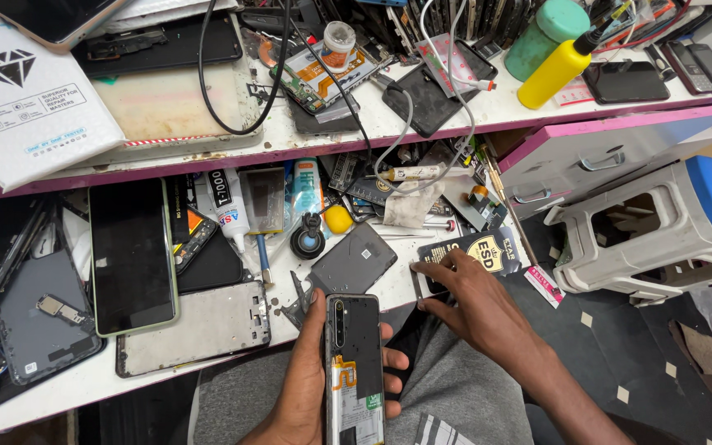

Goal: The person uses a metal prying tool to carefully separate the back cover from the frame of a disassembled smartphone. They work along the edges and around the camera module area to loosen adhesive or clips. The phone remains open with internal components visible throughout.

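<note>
Cluttered worktop (pixel 208 387) fills the left of the frame. Bottom centre, the left hand (pixel 302 387) grips an opened phone (pixel 354 363), long axis running up the frame. Right hand (pixel 475 301) is just right of its top, fingers pinching a thin metal strip (pixel 416 284) at the worktop edge.

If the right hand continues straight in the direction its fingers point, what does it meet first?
The right hand points up-left across the bench. Its fingertips already pinch a small metal piece; just beyond, it would probably meet the grey phone back cover.
</note>
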